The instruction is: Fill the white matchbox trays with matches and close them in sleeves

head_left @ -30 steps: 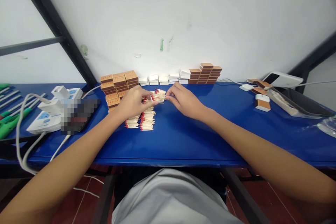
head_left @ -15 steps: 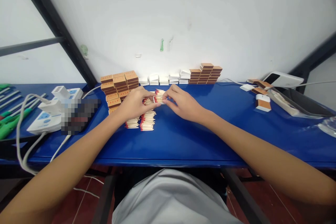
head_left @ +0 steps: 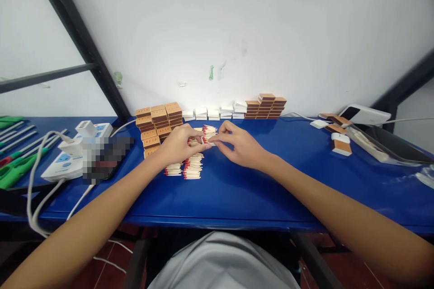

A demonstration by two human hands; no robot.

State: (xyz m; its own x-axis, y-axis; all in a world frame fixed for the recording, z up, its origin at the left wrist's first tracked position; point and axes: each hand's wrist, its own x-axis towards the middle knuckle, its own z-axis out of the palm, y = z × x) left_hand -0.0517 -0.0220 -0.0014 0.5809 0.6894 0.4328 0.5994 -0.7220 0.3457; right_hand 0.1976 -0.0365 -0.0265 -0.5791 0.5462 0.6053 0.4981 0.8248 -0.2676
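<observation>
1. Left hand (head_left: 178, 144): thumb and fingers clamped on a small white tray (head_left: 203, 140); the hand covers most of it, only an end shows.
2. Right hand (head_left: 242, 146): thumb and index fingertips close together at the tray's right end. Can't tell if they pinch a match or just touch.
3. Tray is between the two hands, near table centre. Some red-headed matches show in or right at it; how full, can't tell.
4. Match piles (head_left: 193, 169) lie on the near side, partly under the left hand; more loose matches (head_left: 209, 129) just beyond the tray.
5. Printed matchboxes (head_left: 159, 119) stacked at left, lower ones partly blocked by the left hand and forearm; contents not visible.
6. White trays (head_left: 213, 114) in a low row along the wall (head_left: 217, 31); insides too small to read.
7. Brown boxes (head_left: 266, 106) stacked at the right end of that row.
8. Dark device (head_left: 122, 153) by the power strip (head_left: 63, 167) is partly pixelated. Green-handled tools (head_left: 20, 169) and clear plastic (head_left: 427, 176) cut off at frame edges.
9. Blue tabletop (head_left: 244, 194): front edge well short of the hands; bare room in front of the tray and right of the right hand.
</observation>
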